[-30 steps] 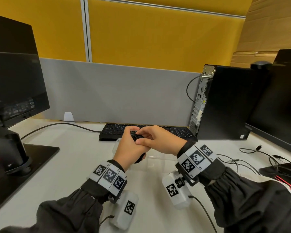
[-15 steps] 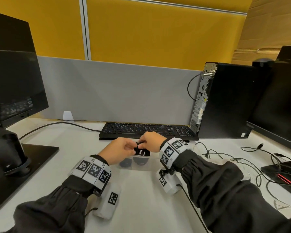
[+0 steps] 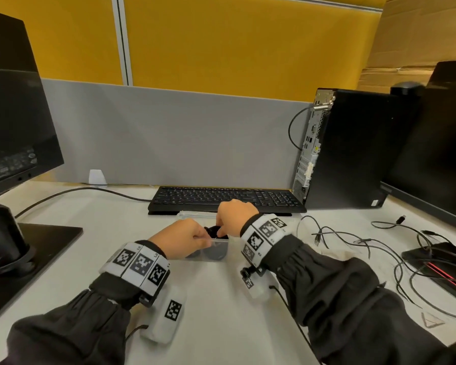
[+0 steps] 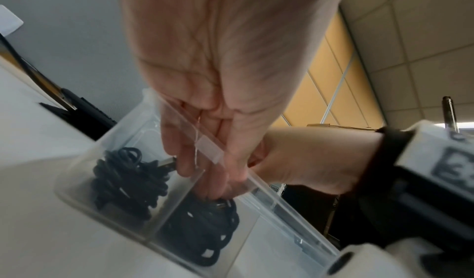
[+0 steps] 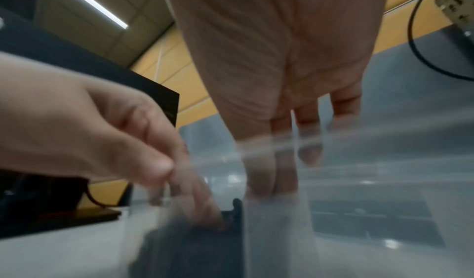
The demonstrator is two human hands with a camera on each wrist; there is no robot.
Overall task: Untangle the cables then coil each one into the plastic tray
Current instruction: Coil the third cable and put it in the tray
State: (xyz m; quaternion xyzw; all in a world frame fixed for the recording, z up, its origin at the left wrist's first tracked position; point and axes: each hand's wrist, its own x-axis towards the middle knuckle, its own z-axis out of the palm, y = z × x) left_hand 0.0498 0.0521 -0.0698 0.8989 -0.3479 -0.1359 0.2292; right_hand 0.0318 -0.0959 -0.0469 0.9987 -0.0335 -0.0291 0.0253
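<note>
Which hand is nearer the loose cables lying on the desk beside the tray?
Right. The right hand reaches into the plastic tray, on the side toward the loose cables. The left hand is at the tray's opposite side, farther away.

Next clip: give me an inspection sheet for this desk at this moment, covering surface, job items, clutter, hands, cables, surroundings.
Surface: white desk, seen bare in front of the tray.
Job's things: clear plastic tray with dividers; one coiled black cable in an end compartment, a second coil in the next.
Clutter: keyboard behind the tray.
Hands: left hand and right hand both reach into the tray, fingers down on the second coil; exact grip unclear.
Cables: loose black cables still spread on the desk at right.
Surroundings: monitor left, computer tower right, grey and yellow partition.
</note>
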